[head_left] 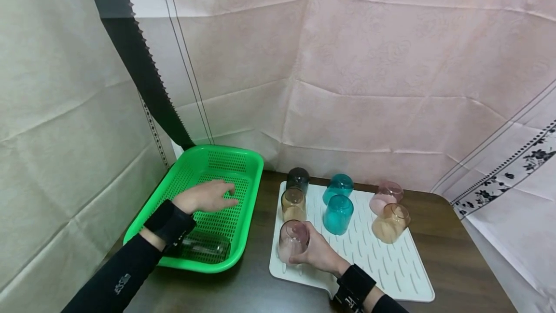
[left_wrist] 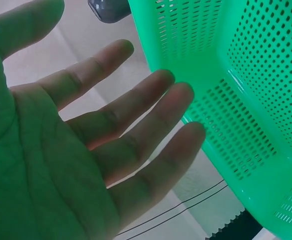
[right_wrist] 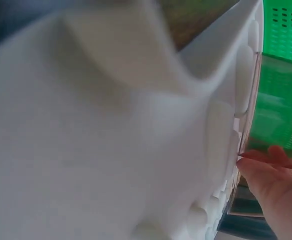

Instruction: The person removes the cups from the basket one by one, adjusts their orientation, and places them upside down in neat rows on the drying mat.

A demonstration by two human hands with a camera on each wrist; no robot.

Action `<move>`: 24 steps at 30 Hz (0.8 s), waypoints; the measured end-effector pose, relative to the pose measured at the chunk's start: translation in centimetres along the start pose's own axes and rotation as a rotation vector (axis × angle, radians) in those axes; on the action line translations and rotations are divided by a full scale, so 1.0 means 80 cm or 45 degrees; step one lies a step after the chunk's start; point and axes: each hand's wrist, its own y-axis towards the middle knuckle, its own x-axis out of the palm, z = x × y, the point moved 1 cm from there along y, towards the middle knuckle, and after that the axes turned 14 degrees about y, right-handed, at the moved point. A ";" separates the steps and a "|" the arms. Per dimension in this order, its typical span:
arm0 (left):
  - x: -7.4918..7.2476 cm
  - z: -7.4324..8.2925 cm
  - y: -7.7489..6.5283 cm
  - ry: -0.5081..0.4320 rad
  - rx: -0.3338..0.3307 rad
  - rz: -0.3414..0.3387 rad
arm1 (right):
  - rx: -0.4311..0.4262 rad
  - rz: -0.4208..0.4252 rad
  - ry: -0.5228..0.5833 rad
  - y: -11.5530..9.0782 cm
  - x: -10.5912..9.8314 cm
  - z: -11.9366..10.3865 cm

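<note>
My right hand grips a pale pink glass at the front left corner of a white ridged drying mat. In the right wrist view, the mat's underside and edge fill most of the picture, and the fingers show at the right. Over a green perforated basket hovers my left hand, holding nothing. Its fingers are spread and slightly bent in the left wrist view. A clear, dark-tinted glass lies on its side in the basket's near end, partly hidden by the left wrist.
Behind the held glass, an amber glass and a dark glass stand in line. Two teal glasses occupy the mat's middle. Toward the right are another pink glass and an amber one. Pale cloth hangs behind the table.
</note>
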 end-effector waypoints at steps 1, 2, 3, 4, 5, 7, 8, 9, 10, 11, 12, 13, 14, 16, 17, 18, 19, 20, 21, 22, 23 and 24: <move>0.000 0.000 0.000 0.002 -0.001 -0.005 | -0.001 -0.003 0.000 0.000 0.000 0.000; -0.001 0.000 -0.001 0.007 -0.004 -0.006 | 0.000 -0.005 0.001 0.000 -0.001 -0.001; -0.001 0.001 -0.001 0.009 -0.006 -0.007 | 0.002 -0.006 0.000 -0.001 -0.002 -0.002; -0.001 0.001 -0.001 0.011 -0.006 -0.007 | 0.009 -0.006 0.005 -0.001 -0.003 -0.003; -0.002 0.001 -0.001 0.013 -0.004 -0.006 | 0.010 -0.009 0.007 -0.002 -0.004 -0.004; -0.002 0.001 -0.001 0.014 0.002 -0.007 | 0.003 -0.014 0.012 -0.005 -0.006 -0.007; -0.002 0.001 -0.001 0.016 0.004 -0.008 | -0.001 -0.019 0.018 -0.007 -0.008 -0.009; -0.002 0.001 -0.002 0.012 0.007 -0.011 | -0.010 -0.026 0.022 -0.009 -0.009 -0.011; -0.002 0.001 -0.002 0.013 0.008 -0.016 | -0.023 -0.033 0.020 -0.012 -0.011 -0.013; -0.002 0.001 -0.002 0.012 0.010 -0.020 | -0.038 -0.040 0.012 -0.015 -0.014 -0.015; -0.002 0.001 -0.003 0.011 0.013 -0.026 | -0.049 -0.046 -0.001 -0.018 -0.017 -0.017; -0.002 0.002 -0.003 0.011 0.016 -0.033 | -0.063 -0.051 -0.020 -0.022 -0.021 -0.019; -0.002 0.002 -0.003 0.005 0.020 -0.042 | -0.074 -0.058 -0.045 -0.025 -0.026 -0.021; -0.002 0.003 -0.004 0.000 0.025 -0.062 | -0.080 -0.069 -0.112 -0.033 -0.037 -0.026; -0.001 0.003 -0.004 0.003 0.030 -0.071 | -0.077 -0.078 -0.141 -0.037 -0.044 -0.029; -0.001 0.002 -0.004 0.003 0.032 -0.081 | -0.064 -0.086 -0.168 -0.041 -0.051 -0.031; 0.000 0.002 -0.004 0.002 0.036 -0.090 | -0.057 -0.093 -0.187 -0.046 -0.059 -0.034; 0.000 0.003 -0.005 0.002 0.036 -0.100 | -0.050 -0.098 -0.208 -0.050 -0.066 -0.037; 0.001 0.003 -0.005 0.006 0.035 -0.108 | -0.044 -0.100 -0.228 -0.054 -0.073 -0.040; 0.001 0.003 -0.005 0.011 0.034 -0.115 | -0.048 -0.097 -0.251 -0.059 -0.080 -0.043; 0.002 0.003 -0.005 0.012 0.038 -0.126 | -0.056 -0.096 -0.276 -0.063 -0.087 -0.045; 0.003 0.003 -0.006 0.007 0.034 -0.136 | -0.066 -0.092 -0.304 -0.067 -0.094 -0.048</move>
